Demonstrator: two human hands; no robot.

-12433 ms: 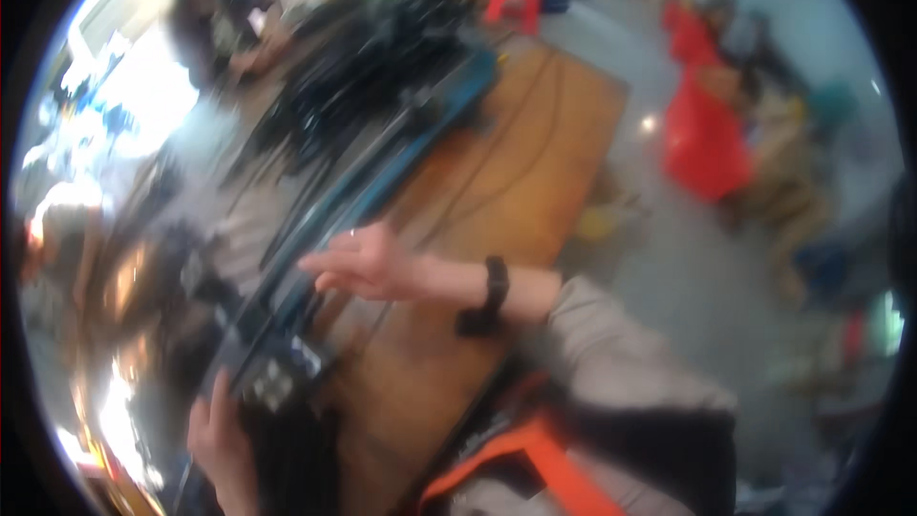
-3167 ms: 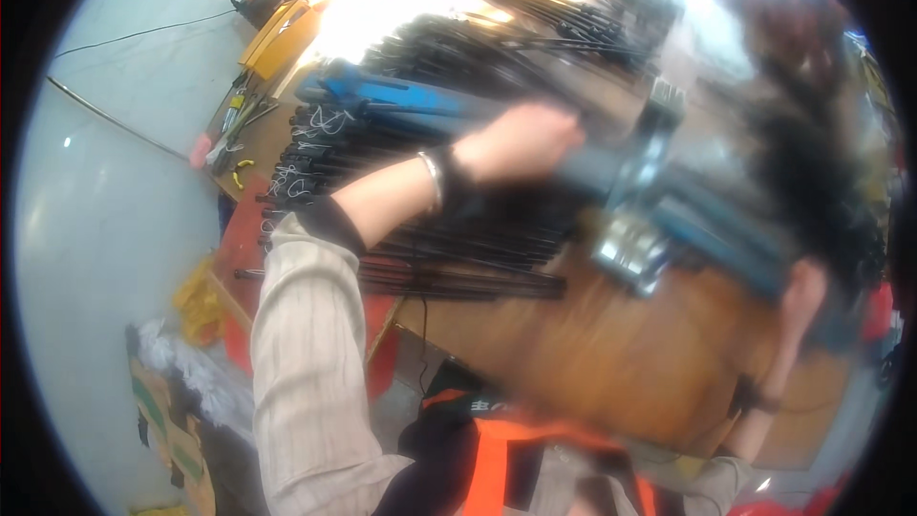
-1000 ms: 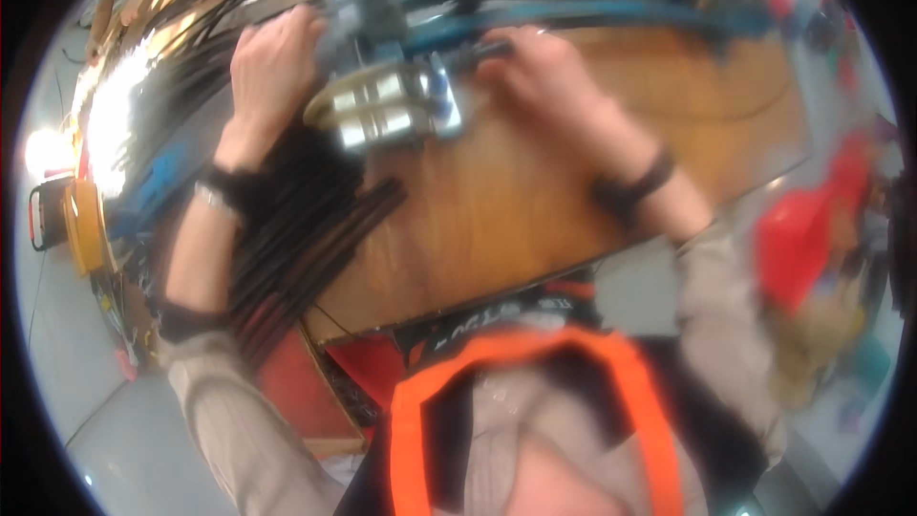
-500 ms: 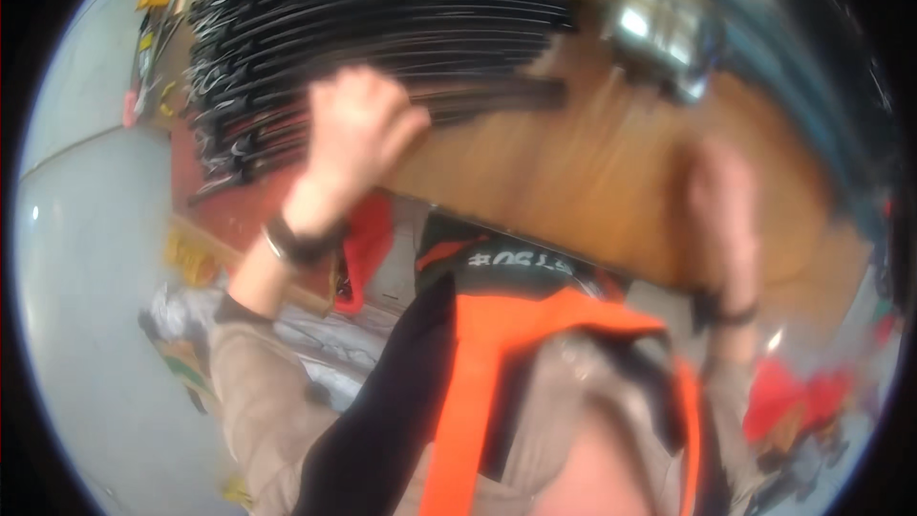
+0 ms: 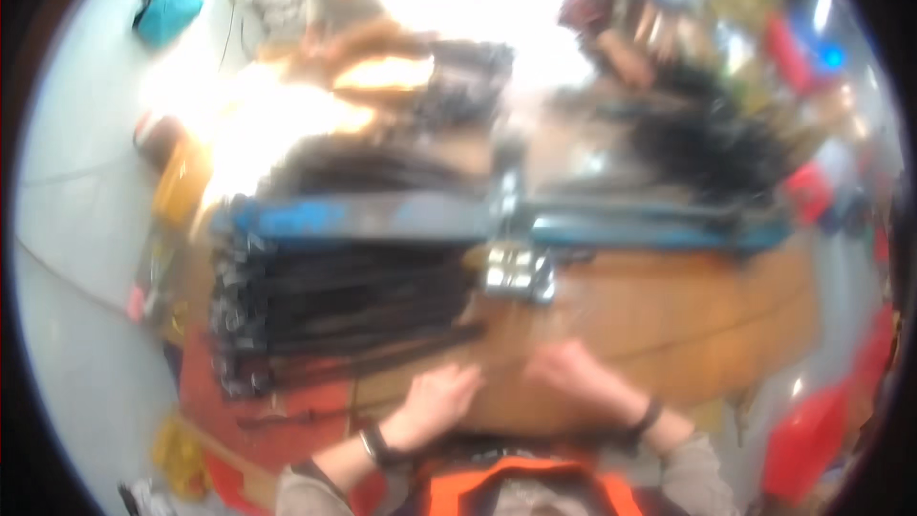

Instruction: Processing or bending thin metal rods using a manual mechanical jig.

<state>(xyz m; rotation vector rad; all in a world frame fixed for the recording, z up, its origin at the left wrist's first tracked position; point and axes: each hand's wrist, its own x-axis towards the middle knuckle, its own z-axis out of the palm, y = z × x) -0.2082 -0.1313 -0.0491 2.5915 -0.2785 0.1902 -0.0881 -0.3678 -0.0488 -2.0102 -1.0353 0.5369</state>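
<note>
Both of my hands are over the near edge of a brown wooden work table [image 5: 659, 325], blurred by motion. My left hand [image 5: 441, 403] looks closed, its fingers curled toward the middle; whatever it may hold cannot be made out. Close to it lies a pile of long black strips [image 5: 363, 296] with pale, shiny ends at the left. A single dark strip [image 5: 287, 418] lies apart on a red surface beside my left wrist. Slightly farther right is my right hand [image 5: 578, 371], its fingers too smeared to read. Beyond the hands stands a shiny metal block [image 5: 519, 270].
A blue-grey bar [image 5: 382, 218] crosses the table behind the block. On its far side, more dark strips [image 5: 707, 134] lie near another person's arm [image 5: 626, 57]. Bright glare hides much of the far left. A red container [image 5: 807, 440] stands at the lower right.
The view has tilted up, showing the far side of the table and another person. My left hand has left the strips, and both hands have come closer together at the near edge.
</note>
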